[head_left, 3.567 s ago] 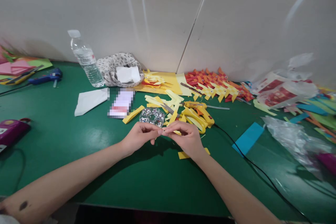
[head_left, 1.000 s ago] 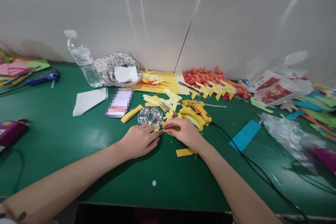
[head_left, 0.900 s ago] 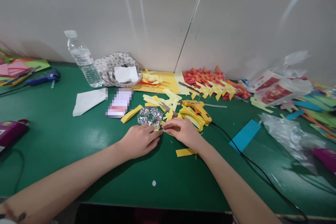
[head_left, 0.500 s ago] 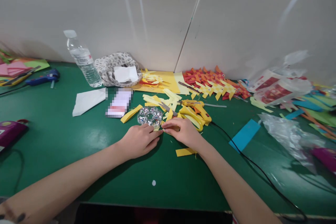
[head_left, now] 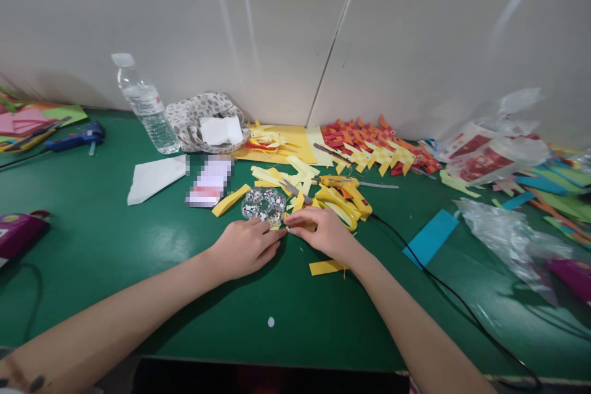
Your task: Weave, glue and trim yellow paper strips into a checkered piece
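My left hand [head_left: 249, 247] lies low over the table with its fingers stretched out to the right. Its fingertips reach the near rim of a round clear compartment case [head_left: 252, 199] of googly eyes, over a bit of pale yellow paper. My right hand [head_left: 323, 231] is closed in a pinch, thumb and forefinger meeting beside my left forefinger. A tiny pale and dark thing shows at the pinch, too small to name surely. Just beyond this hand lie yellow-handled scissors [head_left: 336, 206] and a yellow glue gun [head_left: 362, 202], among yellow paper strips [head_left: 302, 173].
Behind stand a water bottle [head_left: 150, 112], a patterned cloth pouch [head_left: 182, 120] and red-and-yellow woven paper pieces [head_left: 360, 138]. A phone [head_left: 215, 178] lies left of the case. A black cord [head_left: 443, 286] crosses the right side near a blue paper strip [head_left: 431, 237] and plastic bag [head_left: 503, 243].
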The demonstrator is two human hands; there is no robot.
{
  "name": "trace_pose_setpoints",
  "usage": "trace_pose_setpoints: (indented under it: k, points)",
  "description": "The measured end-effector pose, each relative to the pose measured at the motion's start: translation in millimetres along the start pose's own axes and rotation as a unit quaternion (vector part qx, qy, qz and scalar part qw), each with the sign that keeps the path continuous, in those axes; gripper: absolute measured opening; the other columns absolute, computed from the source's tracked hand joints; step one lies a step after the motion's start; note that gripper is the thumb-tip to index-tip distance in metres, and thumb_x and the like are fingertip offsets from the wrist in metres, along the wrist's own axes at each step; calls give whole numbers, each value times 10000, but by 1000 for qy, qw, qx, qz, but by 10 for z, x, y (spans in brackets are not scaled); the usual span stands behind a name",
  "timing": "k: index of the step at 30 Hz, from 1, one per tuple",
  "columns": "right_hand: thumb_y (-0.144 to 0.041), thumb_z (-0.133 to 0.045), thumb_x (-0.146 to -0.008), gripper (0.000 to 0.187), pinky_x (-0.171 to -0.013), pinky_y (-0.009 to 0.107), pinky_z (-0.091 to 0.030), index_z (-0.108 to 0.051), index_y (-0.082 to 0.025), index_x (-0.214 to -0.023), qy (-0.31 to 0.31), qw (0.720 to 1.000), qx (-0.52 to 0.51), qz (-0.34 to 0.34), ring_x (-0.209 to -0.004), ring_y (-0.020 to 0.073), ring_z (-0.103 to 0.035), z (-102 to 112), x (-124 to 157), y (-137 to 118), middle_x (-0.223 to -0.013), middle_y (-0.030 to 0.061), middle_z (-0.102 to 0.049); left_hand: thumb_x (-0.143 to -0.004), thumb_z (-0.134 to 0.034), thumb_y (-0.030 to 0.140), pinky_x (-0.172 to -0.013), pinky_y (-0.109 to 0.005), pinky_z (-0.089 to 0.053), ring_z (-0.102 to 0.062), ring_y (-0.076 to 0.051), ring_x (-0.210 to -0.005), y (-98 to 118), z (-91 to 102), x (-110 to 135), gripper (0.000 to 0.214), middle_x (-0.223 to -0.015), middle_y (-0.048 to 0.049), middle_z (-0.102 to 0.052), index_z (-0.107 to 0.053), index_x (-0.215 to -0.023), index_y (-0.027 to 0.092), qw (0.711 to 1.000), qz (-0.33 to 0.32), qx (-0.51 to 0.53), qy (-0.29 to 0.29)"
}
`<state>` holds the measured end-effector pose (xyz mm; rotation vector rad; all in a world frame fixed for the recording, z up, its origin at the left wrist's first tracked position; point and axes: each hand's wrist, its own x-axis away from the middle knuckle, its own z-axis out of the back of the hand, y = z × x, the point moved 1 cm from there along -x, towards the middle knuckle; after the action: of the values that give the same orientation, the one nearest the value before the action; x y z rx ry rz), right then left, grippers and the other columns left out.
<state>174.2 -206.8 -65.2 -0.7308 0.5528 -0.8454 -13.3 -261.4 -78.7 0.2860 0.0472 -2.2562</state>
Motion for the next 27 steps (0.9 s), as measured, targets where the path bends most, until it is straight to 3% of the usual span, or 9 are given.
trace_pose_setpoints:
  k: [12, 27]
  points:
    - [-124, -567, -763, 146, -726, 285, -543, -658, -207, -843, 46, 995, 47, 74, -766, 157, -689, 21, 29, 0, -824, 22, -727, -934, -350, 286, -566, -282, -461, -614, -196, -754, -2, 12, -14, 343, -814, -38, -637, -572, -1189, 229, 1000, 7, -4, -10]
    - [-77, -519, -791, 217, -746, 303, -528, -602, -213, -939, 6, 999, 26, 25, -769, 154, -671, -30, 3, 74, -821, 22, -694, -935, -357, 303, -562, -295, -458, -618, -199, -749, 10, -6, -8, 332, -806, -26, -643, -585, -1169, 243, 1000, 11, -17, 0]
